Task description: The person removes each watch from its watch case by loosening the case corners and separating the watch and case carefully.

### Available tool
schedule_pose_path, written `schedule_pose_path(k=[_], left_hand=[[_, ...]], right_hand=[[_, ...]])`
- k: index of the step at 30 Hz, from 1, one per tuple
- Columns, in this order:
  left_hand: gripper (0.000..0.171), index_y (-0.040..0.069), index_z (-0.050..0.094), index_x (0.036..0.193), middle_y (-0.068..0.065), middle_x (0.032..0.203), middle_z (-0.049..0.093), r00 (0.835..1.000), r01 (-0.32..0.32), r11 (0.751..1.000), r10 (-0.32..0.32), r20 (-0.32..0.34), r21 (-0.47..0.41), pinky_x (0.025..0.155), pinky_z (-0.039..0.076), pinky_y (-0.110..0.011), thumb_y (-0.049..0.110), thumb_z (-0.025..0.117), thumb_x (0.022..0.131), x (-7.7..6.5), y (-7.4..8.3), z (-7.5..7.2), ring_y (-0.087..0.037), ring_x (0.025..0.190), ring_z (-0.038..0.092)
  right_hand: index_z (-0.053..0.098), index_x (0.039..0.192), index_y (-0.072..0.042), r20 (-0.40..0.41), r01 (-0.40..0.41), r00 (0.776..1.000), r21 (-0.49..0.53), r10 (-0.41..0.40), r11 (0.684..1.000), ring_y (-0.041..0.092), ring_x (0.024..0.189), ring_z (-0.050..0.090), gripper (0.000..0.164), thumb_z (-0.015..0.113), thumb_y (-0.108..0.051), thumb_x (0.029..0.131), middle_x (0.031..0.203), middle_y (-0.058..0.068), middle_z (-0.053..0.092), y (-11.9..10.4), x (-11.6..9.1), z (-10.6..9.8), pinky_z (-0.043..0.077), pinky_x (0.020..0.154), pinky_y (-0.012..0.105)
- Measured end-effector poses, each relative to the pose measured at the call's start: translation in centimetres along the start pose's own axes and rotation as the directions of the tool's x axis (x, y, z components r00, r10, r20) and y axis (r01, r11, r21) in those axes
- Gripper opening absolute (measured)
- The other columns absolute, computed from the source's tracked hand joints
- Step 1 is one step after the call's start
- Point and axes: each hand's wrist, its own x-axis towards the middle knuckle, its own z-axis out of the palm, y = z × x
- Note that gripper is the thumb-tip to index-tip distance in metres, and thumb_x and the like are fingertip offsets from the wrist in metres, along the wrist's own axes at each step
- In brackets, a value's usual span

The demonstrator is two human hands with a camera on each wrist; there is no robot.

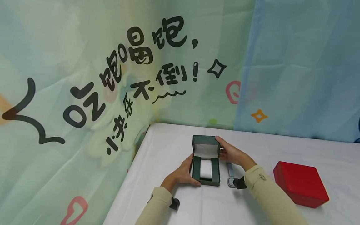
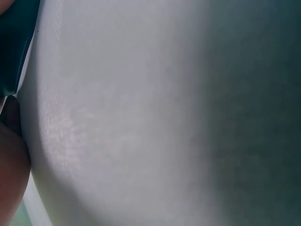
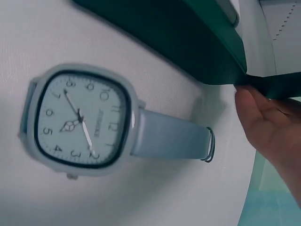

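A dark green watch box (image 1: 216, 175) stands on the white table with its lid (image 1: 206, 139) raised, showing a pale lining. Inside its base sits a white cushion (image 1: 206, 169). My left hand (image 1: 183, 172) holds the base from the left, thumb along the front corner and fingers at the side. At the lid's upper right edge, my right hand (image 1: 232, 153) grips it, its fingers partly hidden behind. A light blue wristwatch (image 3: 84, 120) with a squarish dial lies face up to the right of the box, under my right wrist. The left wrist view shows mostly blurred white cloth.
A closed red box (image 1: 302, 184) sits on the table at the right, beyond my right forearm. White cloth (image 1: 168, 140) covers the table. Printed fabric (image 1: 194, 103) hangs along its left and far edges.
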Motion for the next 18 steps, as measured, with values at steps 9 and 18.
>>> schedule_pose_path(k=[9,18], left_hand=[[0.122,0.012,0.000,0.147,-0.007,0.153,0.012,1.000,-0.002,1.000,0.002,0.006,0.015,0.111,0.022,-0.044,0.030,0.084,0.061,-0.11,0.48,-0.43,-0.023,0.140,0.015],[0.121,0.011,0.001,0.147,-0.010,0.152,0.013,1.000,0.026,1.000,-0.026,0.010,-0.013,0.110,0.023,-0.046,0.029,0.084,0.061,-0.37,0.40,-0.19,-0.025,0.139,0.016]], right_hand=[[0.036,0.107,-0.003,-0.053,0.053,0.997,0.001,-0.053,0.999,0.010,0.072,0.037,0.054,0.033,-0.054,0.092,0.076,0.002,0.035,-0.07,-0.08,-0.15,0.035,0.085,0.033],[0.005,0.141,0.011,-0.066,0.066,0.995,-0.111,-0.073,0.992,0.042,0.135,0.019,0.083,0.031,-0.051,0.094,0.146,0.031,0.012,0.70,-0.51,0.63,0.023,0.110,0.048]])
